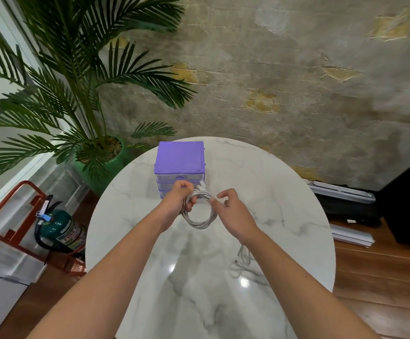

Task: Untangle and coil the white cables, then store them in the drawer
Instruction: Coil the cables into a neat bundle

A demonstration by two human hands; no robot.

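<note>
Head view looks down on a round table (284, 199) with a glossy white marble top veined in grey, standing on a reddish wood plank floor (382, 277) before a rough, mottled grey wall (284, 69) with ochre patches. At the far edge of the table stands a small drawer unit (180, 165) with a purple lid and translucent stacked drawers, all pushed in. Just in front of it, above the table, the left hand (178, 199) grips one side of a coiled white cable (200, 214), its fingers curled round the gathered loops; connector ends project from the top of the coil. The right hand (233, 211) pinches the cable's opposite side between thumb and forefinger, with the remaining fingers loosely curled. A second white cable (244, 259) lies loose on the table beneath the right forearm, partly hidden. Left of the table, a palm plant (76, 81) stands in a green pot (106, 167). A dark green fire extinguisher (62, 228) sits in a red metal stand (13, 199); its label text is too small to read.
</note>
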